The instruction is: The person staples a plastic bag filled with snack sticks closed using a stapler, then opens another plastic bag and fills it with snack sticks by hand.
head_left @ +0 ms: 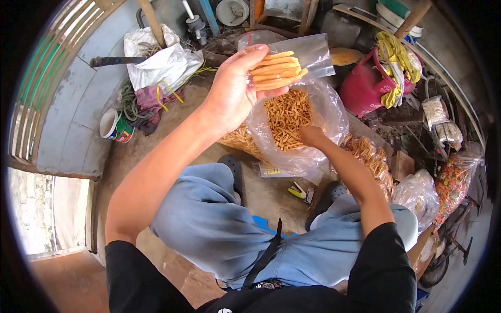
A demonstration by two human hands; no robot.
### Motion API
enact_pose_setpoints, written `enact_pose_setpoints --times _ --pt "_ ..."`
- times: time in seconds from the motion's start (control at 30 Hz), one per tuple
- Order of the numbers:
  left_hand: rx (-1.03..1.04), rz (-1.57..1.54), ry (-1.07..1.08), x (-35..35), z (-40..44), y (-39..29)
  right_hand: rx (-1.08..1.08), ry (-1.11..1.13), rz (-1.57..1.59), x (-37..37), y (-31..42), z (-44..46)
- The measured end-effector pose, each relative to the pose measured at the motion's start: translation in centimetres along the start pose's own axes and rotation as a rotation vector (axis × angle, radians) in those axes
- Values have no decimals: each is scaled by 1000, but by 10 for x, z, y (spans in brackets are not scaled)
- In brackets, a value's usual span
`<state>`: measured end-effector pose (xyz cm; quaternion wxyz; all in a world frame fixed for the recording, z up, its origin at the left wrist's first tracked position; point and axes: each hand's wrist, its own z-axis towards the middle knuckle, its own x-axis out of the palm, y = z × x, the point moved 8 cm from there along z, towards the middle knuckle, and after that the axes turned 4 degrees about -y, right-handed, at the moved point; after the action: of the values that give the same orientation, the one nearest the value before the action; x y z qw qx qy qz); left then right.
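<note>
Raised over the floor, my left hand [237,83] is closed around a small clear plastic bag [313,55] with several long yellow snack sticks [276,70] inside. Below it, a large open clear bag [331,109] holds a heap of brown snack sticks [287,117]. My right hand [311,136] reaches into this bag at the heap's right edge, its fingers curled down; what they hold, if anything, is hidden.
More filled snack bags lie left [240,141] and right [368,156] of the large bag. A stapler [298,191] lies on the floor between my feet. A pink container [368,83] stands back right, a white sack [162,57] back left, a bucket [116,126] at the left.
</note>
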<state>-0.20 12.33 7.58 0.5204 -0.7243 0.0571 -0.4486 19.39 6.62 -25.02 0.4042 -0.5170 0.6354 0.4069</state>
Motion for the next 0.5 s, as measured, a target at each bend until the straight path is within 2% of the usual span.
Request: enact_pose_setpoints --times 0.13,0.23,0.33,0.4,0.47,0.5 --pt "46 -26 -50 -5 -1 -4 79 -24 46 8 -1 -4" --pt "22 -26 -38 -7 0 -3 39 -37 106 5 -3 -10" --pt "18 -15 -10 -7 1 -3 -61 -153 172 -9 -10 -3" --pt "38 -12 -19 -7 1 -2 -232 -348 254 -35 -15 6" --pt "45 -12 -28 -8 1 -3 -371 -438 338 -88 -17 -9" --pt "49 -11 -33 -8 0 -3 -228 -310 446 -118 -19 -17"
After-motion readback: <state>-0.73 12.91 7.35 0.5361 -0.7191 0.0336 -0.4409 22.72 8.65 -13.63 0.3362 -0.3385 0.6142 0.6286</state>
